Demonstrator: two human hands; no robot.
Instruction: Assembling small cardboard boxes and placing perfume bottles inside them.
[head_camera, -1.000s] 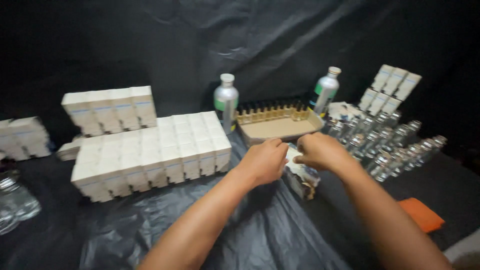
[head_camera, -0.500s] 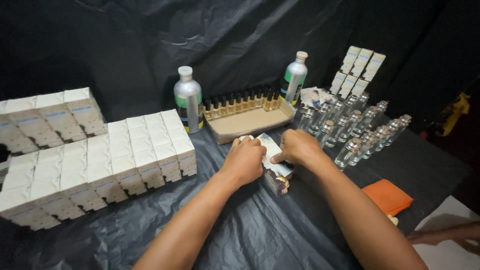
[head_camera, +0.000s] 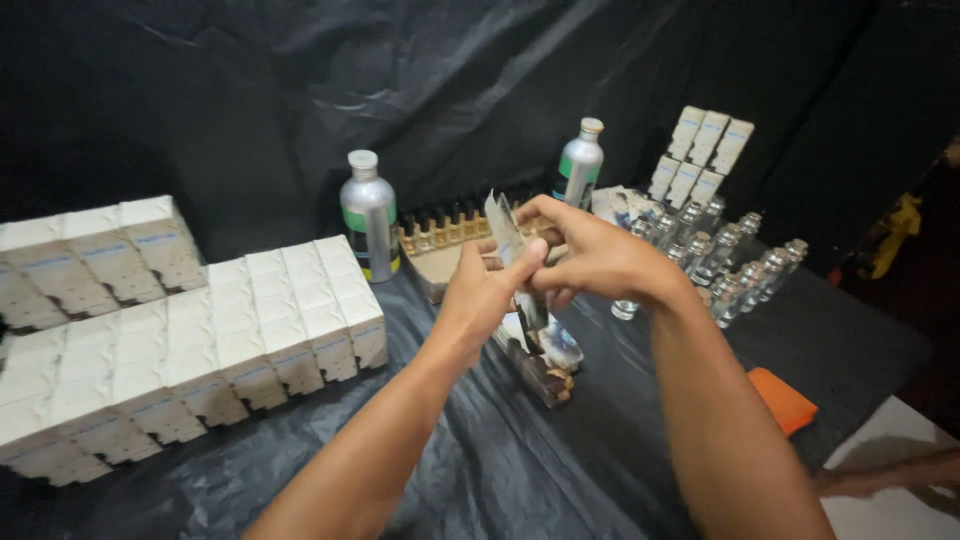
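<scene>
Flat card (head_camera: 505, 228) between both hands (head_camera: 540, 275)

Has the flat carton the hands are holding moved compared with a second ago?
Yes. The flat carton has been lifted: earlier it lay low by the stack on the table; now both the left hand and right hand hold it up before the tray of vials.
</scene>
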